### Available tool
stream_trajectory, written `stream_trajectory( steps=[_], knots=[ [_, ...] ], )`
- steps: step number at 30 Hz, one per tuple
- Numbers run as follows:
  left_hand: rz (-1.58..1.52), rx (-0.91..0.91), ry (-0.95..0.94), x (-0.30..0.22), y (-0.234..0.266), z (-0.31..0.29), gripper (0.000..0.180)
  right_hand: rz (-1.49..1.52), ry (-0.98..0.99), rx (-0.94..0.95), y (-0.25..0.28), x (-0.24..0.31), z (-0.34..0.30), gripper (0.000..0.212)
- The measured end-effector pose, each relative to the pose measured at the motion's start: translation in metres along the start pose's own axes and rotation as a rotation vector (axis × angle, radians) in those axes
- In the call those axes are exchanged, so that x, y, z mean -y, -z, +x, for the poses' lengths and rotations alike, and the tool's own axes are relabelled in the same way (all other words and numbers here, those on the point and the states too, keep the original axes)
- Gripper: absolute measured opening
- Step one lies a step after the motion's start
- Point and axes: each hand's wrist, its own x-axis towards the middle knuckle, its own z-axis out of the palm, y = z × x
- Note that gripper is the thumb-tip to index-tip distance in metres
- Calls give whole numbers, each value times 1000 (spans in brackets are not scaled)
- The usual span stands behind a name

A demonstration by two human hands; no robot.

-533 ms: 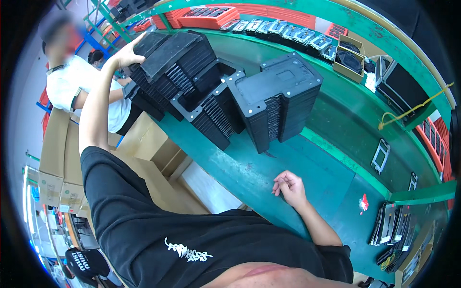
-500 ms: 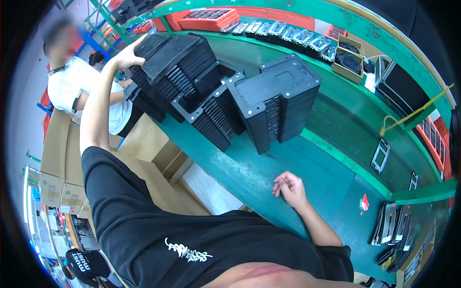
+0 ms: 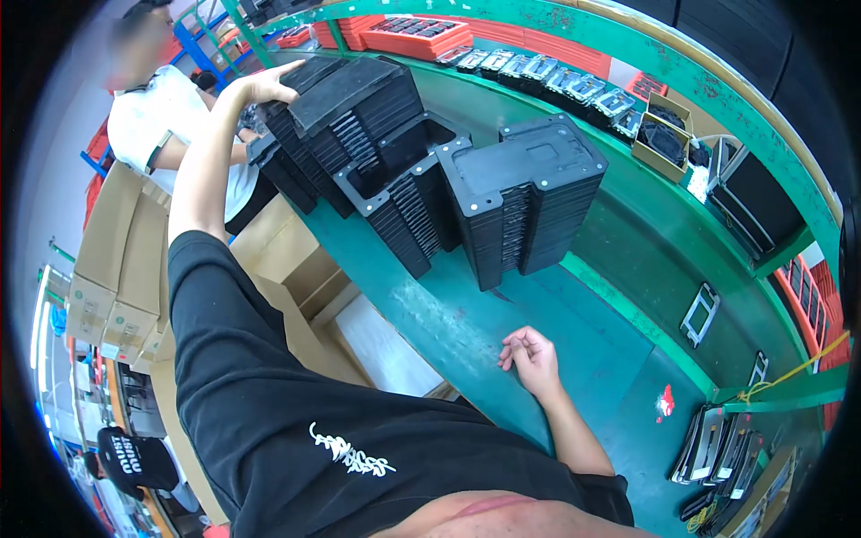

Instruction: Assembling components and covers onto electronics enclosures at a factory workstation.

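Clock positions are read from the centre of the head view, with 12 at the upper edge.

Left hand (image 3: pixel 266 88): between 10 and 11 o'clock, at the outer edge of the left tray stack (image 3: pixel 363 99). Thumb and index finger stand apart. The remaining fingers are hidden; contact pressure and clamping cannot be determined.

Right hand (image 3: pixel 532 355): at 4 o'clock, above the green workbench (image 3: pixel 592 332). Fingers lie close together, loosely curled; the palm side is obscured, so full closure cannot be confirmed. No held item is visible.

Black tray stacks: the left tray stack stands at 11 o'clock. The middle tray stack (image 3: pixel 408 211), lower, stands near 12, its top tray showing a deep recess. The right tray stack (image 3: pixel 525 175) stands between 1 and 2. Further trays behind the left stack are partly covered.

Co-worker (image 3: pixel 175 112): at 10 o'clock; the hands are mostly hidden behind the left forearm and trays.

Dark flat panels (image 3: pixel 704 446): at 4 o'clock, near the rim; details are indistinct.
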Motion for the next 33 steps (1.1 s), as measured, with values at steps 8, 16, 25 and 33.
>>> stream_trajectory(
  steps=[8, 16, 25, 33],
  knots=[
    [-28, -53, 1, 12, -12, 5, 106, 2, -17, 2, 2, 0, -1, 16],
    [-76, -9, 39, 1, 4, 2, 104, 103, -39, -58, -1, 3, 0, 13],
    [-298, -46, -8, 8, 11, -6, 112, -70, 14, -101, -7, 6, 3, 15],
    [643, -234, -92, -84, 57, -68, 122, -86, 30, -109, -5, -1, -2, 13]
  ],
)
